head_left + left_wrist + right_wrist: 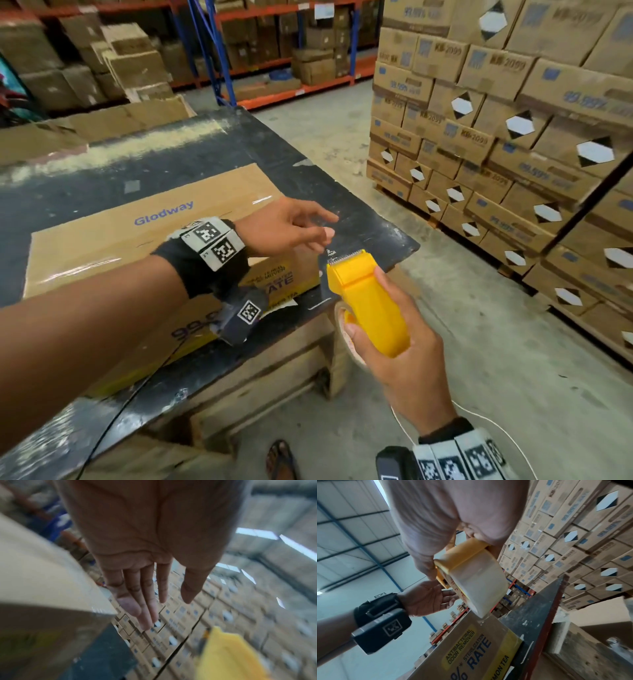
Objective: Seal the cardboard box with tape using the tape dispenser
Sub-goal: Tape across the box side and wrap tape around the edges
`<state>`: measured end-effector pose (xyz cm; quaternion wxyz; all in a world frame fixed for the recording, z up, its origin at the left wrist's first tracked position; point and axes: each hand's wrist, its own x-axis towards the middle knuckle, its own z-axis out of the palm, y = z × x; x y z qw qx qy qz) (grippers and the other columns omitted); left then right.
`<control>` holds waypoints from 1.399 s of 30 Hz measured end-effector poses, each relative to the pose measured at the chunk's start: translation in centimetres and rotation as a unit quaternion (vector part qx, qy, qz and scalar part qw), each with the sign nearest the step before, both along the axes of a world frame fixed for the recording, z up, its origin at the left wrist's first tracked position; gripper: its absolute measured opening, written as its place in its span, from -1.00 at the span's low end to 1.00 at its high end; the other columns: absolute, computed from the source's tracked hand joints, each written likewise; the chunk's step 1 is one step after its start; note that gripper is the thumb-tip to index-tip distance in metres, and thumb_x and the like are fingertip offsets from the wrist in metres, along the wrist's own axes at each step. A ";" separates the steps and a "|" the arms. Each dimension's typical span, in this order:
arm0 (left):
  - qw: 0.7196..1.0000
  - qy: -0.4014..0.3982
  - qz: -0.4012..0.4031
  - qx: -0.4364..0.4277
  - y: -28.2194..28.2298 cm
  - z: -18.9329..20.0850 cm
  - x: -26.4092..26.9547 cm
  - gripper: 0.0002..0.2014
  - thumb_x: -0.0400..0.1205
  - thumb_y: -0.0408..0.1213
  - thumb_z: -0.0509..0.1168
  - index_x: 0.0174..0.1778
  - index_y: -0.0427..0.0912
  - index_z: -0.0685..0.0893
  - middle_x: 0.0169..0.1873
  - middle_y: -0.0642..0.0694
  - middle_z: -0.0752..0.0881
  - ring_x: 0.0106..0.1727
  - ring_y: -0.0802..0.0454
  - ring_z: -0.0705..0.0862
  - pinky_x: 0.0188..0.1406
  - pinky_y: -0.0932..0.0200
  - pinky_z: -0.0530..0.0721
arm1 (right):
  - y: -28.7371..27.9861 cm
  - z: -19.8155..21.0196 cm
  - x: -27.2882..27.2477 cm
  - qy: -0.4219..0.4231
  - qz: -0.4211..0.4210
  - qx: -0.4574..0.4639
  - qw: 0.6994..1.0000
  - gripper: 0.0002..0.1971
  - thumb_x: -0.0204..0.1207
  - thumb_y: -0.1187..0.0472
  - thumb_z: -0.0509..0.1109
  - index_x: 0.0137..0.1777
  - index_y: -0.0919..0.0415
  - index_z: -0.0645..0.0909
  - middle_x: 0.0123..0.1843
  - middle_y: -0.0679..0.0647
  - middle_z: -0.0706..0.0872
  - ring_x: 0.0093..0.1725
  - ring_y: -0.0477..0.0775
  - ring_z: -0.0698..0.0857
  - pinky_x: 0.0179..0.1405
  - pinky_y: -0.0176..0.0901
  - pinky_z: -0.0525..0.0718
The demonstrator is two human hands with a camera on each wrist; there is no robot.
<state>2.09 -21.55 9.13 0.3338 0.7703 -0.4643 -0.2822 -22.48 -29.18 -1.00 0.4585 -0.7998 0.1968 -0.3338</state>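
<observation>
A cardboard box (113, 240) is laid flat on the black table (212, 150), its long axis running along the table. Off the box's right end, the yellow tape dispenser (368, 301) is gripped by the right hand (404, 356), toothed end pointed away. Its clear tape roll (477, 580) is shown fully only by the right wrist view. The left hand (287, 226) is held above the box's right end, fingers straight, holding nothing.

We see right hand (453, 520) at top centre, gripping yellow tape dispenser (462, 551); clear tape roll (479, 580) hangs below it, mid-frame. Left hand (428, 599) at centre left, fingers relaxed, just beside roll (contact unclear). Cardboard box (471, 649) at bottom centre on dark table (536, 608). Stacked cartons (573, 540) fill upper right.
</observation>
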 end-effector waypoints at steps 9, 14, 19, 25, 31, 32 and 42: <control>0.975 0.187 0.109 -0.054 7.1 1.3 -2.3 -0.68 0.66 -0.46 0.38 0.34 -0.23 0.72 -0.30 -0.03 0.84 -0.25 0.17 0.73 -0.17 0.31 0.70 | 4.0 2.1 1.2 -0.059 0.059 -0.051 0.995 -0.19 0.40 -0.13 0.62 0.65 -0.22 0.38 0.46 -0.27 0.60 0.29 -0.09 0.69 0.04 0.06 0.79; 0.974 0.150 0.155 -0.072 11.3 3.3 -0.7 -0.65 0.62 -0.52 0.41 0.33 -0.25 0.72 -0.22 -0.20 0.83 -0.12 -0.02 0.77 0.06 0.05 0.74 | 6.9 3.9 3.7 -0.068 0.091 -0.055 0.992 -0.19 0.42 -0.17 0.59 0.66 -0.20 0.37 0.39 -0.19 0.61 0.23 -0.14 0.68 -0.03 -0.02 0.80; 0.980 0.068 0.172 -0.080 15.8 6.7 2.8 -0.63 0.59 -0.53 0.44 0.31 -0.22 0.74 -0.19 -0.32 0.84 -0.06 -0.19 0.76 0.09 -0.15 0.68 | 11.0 6.7 7.6 -0.064 0.117 -0.065 0.989 -0.17 0.44 -0.17 0.58 0.68 -0.28 0.29 0.34 -0.42 0.53 0.18 -0.37 0.63 -0.01 -0.38 0.71; 0.981 0.046 0.174 -0.076 22.1 10.6 9.6 -0.51 0.46 -0.43 0.54 0.35 -0.22 0.72 -0.25 -0.14 0.90 -0.01 -0.12 0.84 0.23 -0.09 0.76 | 17.5 10.2 12.4 -0.057 0.122 -0.066 0.989 -0.21 0.48 -0.14 0.55 0.69 -0.27 0.28 0.40 -0.23 0.61 0.23 -0.19 0.65 0.14 -0.11 0.71; 0.973 0.037 0.207 -0.096 30.4 12.8 20.0 -0.41 0.34 -0.34 0.59 0.35 -0.24 0.72 -0.22 -0.12 0.90 -0.04 -0.03 0.88 0.22 -0.07 0.76 | 23.9 11.4 14.6 0.016 0.119 -0.062 0.991 -0.19 0.39 -0.30 0.50 0.60 -0.59 0.19 0.17 -0.60 0.51 0.19 -0.38 0.57 -0.02 -0.44 0.60; 0.974 0.039 0.203 -0.088 31.3 12.1 21.6 -0.42 0.35 -0.33 0.60 0.34 -0.23 0.73 -0.20 -0.13 0.90 -0.02 -0.06 0.88 0.24 -0.09 0.75 | 25.1 11.5 15.4 0.024 0.120 -0.058 0.991 -0.19 0.37 -0.31 0.50 0.58 -0.63 0.18 0.14 -0.69 0.46 0.21 -0.45 0.53 -0.02 -0.42 0.60; 0.972 0.081 0.207 -0.079 35.0 1.3 32.9 -0.61 0.44 -0.37 0.57 0.19 -0.08 0.80 -0.23 -0.08 0.90 0.06 -0.21 0.83 0.33 -0.16 0.73 | 32.2 11.0 25.7 0.125 0.107 -0.054 0.985 -0.27 0.46 -0.21 0.50 0.63 -0.30 0.35 0.43 -0.23 0.67 0.21 -0.15 0.63 0.11 -0.29 0.53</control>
